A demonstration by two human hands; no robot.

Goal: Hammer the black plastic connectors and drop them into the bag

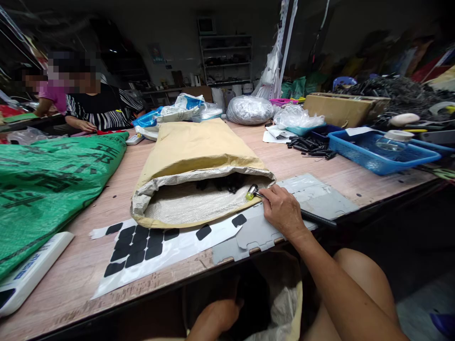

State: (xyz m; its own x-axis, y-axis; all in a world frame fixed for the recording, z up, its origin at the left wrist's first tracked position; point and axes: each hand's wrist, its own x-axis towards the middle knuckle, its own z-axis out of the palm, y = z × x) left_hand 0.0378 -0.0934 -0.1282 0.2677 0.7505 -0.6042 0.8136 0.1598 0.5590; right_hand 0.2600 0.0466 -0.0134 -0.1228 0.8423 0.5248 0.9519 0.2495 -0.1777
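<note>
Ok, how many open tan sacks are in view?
2: one sack on the table, another sack below its edge, by the left hand. Others may be hidden.

In my right hand (282, 208) I hold a hammer (315, 217), black-handled, slanting, its shiny, yellow-green-tipped head at the right end of a yellow sack's (209, 137) open mouth. That sack lies flat, pale-lined; lower down, my left hand (224, 312) is inside a second sack (293, 305), mouth open.
</note>
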